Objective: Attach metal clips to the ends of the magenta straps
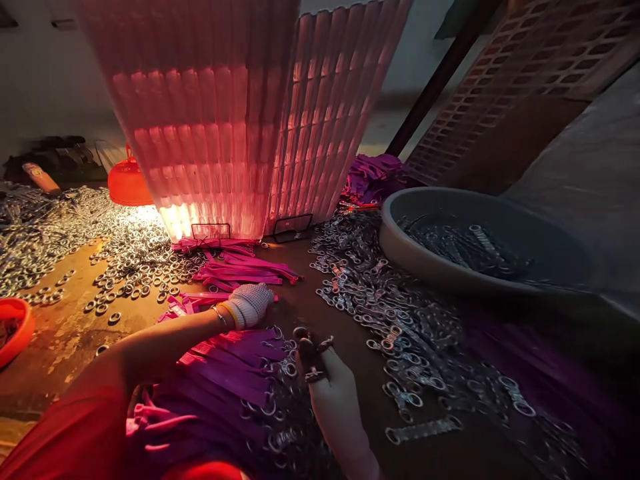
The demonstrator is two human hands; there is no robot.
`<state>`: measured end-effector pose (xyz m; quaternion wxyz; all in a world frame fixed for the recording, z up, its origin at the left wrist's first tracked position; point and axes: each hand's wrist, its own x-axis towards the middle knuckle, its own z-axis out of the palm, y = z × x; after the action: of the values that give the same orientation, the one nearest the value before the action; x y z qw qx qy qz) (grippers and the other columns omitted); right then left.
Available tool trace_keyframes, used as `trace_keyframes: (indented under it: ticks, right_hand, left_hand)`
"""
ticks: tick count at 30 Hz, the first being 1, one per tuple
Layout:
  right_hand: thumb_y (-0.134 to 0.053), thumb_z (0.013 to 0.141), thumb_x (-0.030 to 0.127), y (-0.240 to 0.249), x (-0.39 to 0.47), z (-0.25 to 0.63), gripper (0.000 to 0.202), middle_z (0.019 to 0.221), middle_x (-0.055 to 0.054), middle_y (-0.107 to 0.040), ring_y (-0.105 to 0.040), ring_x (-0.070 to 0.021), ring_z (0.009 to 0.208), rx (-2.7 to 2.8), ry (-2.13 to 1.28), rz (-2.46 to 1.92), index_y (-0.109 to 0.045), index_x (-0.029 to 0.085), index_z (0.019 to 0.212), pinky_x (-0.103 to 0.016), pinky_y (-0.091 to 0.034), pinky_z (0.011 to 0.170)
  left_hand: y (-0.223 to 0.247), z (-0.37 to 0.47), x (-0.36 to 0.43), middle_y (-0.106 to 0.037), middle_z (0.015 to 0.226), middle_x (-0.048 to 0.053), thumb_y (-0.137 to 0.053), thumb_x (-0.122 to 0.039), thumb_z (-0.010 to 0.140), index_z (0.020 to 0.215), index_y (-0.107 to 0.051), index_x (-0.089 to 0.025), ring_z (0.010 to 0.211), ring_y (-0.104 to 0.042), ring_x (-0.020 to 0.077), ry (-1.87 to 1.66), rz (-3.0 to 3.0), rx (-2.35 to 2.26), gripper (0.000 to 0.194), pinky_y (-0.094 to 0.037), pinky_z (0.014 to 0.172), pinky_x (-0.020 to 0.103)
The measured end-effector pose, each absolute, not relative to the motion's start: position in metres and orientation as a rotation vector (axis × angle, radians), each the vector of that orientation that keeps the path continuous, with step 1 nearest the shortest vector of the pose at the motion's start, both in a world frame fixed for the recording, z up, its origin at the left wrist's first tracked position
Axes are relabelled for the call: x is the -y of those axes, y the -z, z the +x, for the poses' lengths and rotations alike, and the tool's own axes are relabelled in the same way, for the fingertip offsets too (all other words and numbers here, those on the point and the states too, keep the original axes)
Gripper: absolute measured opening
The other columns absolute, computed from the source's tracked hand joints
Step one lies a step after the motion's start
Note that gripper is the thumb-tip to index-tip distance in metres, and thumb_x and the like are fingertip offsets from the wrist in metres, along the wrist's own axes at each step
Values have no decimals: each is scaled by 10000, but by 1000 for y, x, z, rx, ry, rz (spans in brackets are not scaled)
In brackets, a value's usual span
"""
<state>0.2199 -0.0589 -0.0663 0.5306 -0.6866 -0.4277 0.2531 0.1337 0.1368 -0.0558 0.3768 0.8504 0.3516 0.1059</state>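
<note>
My left hand point(250, 305), in a white knitted glove with a yellow cuff, is closed over the pink fabric straps point(200, 303), and a bit of pink shows at its fingertips. My right hand point(337, 393) is closed in front of me, with dark wrapping around the fingers. A dark ring and a short twisted piece stick out by its fingertips; what it grips is too dark to name. Between my arms and over my lap lies a thick bundle of purple straps point(225, 373) with metal rings at their right ends.
Loose metal rings point(145, 260) spread left under an orange-red lamp point(130, 183). Ribbed translucent panels point(210, 133) stand ahead in wire stands. Ringed metal pieces point(400, 333) pile at right beside a grey basin point(425, 257). An orange bowl point(23, 327) sits at the left edge.
</note>
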Motion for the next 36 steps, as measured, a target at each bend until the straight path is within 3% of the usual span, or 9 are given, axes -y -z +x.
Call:
trace_keyframes:
  ticks: [5,7,10,18,24,30,36]
  right_hand:
    - [-401,759,111,53,50,218,279,884,-78,-660,-581,-218,842,1418,-381,-1732,-640,195,875,-312,-448,755]
    - [-400,664,51,46,43,212,300,895,-84,-648,-570,-216,853,1588,-216,-1776,-615,191,819,-307,-423,763]
    - [-443,604,33,37,38,197,227,795,-73,-627,-534,-200,716,1777,27,-1892,-575,193,696,-303,-346,652]
    - [-563,675,49,25,50,170,146,708,-67,-615,-504,-187,643,2052,394,-1908,-595,187,642,-345,-235,614]
    - [-530,731,60,8,57,162,191,800,-90,-651,-553,-212,713,2011,311,-2047,-665,169,810,-348,-259,626]
    - [-533,718,71,-15,54,155,268,969,-103,-699,-638,-228,848,2107,-219,-2185,-646,156,945,-309,-330,654]
    - [-513,792,148,1,50,150,211,830,-115,-729,-690,-251,751,2161,-319,-2238,-626,149,969,-306,-332,582]
  left_hand:
    - [22,83,-112,-569,577,-17,-499,-236,872,911,-669,-143,392,-469,77,-229,1878,-841,197,-317,390,174]
    - [13,62,-93,-502,513,-36,-496,-345,904,869,-622,-149,349,-401,70,-242,1585,-799,235,-281,351,171]
    - [8,40,-64,-447,493,-54,-571,-456,871,752,-536,-166,352,-363,56,-303,1373,-815,316,-256,337,160]
    - [7,18,-32,-435,492,-60,-528,-467,889,766,-526,-175,376,-341,71,-379,1456,-813,317,-251,369,193]
    - [12,10,-35,-617,730,18,-545,-222,862,760,-602,-131,644,-485,99,-371,2124,-569,148,-338,584,211]
    - [10,-3,-28,-510,564,-24,-509,-394,917,780,-611,-132,480,-407,83,-417,1707,-784,313,-307,477,206]
    - [25,-8,-20,-633,688,18,-517,-266,896,747,-643,-125,634,-496,112,-443,2065,-790,241,-334,573,211]
